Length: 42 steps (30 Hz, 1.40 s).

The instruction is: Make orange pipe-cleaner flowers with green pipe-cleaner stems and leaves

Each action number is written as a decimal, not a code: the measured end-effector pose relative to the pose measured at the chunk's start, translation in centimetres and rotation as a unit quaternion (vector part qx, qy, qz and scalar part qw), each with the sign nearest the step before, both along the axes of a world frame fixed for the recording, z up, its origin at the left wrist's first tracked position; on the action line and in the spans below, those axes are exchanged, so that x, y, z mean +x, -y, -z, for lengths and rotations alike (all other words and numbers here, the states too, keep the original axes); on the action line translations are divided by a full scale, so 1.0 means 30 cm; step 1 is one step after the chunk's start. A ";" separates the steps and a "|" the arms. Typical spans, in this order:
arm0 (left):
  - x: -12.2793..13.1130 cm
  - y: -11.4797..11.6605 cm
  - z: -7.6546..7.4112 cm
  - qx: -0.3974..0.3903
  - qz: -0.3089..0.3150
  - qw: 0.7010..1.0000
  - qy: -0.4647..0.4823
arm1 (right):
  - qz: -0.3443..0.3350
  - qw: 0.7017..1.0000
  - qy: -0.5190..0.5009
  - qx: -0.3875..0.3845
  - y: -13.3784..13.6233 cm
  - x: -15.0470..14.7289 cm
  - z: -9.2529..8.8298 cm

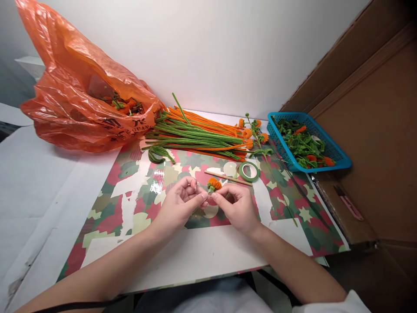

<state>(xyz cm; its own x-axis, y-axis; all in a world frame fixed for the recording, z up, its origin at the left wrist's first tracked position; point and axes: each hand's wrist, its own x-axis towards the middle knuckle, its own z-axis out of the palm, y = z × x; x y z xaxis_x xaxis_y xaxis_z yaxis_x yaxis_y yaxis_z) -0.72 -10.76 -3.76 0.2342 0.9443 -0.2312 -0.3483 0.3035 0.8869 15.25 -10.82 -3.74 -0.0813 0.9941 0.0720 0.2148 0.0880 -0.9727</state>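
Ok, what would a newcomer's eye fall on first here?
Probably the crinkled, translucent orange plastic bag, bulging at the upper left. Next, the bundle of fuzzy green and orange stems at centre back, and the blue plastic mesh basket at right. Nearer, at centre, the right hand pinches a fuzzy orange flower with a green base, the left hand close beside it.

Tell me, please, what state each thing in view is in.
Small orange flower: held in the right hand, left hand close by.
Orange bag: open, pieces inside.
Fuzzy stems: piled, mostly straight.
Stemmed flowers: lying down.
Green tape roll: lying flat.
Wooden stick: lying down.
Blue basket: uncovered, well filled.
Pink-handled tool: lying on cardboard.
Patterned sheet: white patches showing.
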 end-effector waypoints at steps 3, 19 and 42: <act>-0.005 -0.007 0.010 0.004 0.000 1.000 0.009 | 0.001 1.000 -0.005 -0.012 -0.001 0.002 0.006; -0.029 -0.002 -0.014 0.161 -0.066 0.959 -0.224 | 0.083 0.986 0.130 0.057 -0.076 0.095 -0.012; -0.035 -0.002 -0.010 0.310 -0.067 0.864 -0.390 | 0.105 0.992 0.050 0.055 -0.116 0.135 0.009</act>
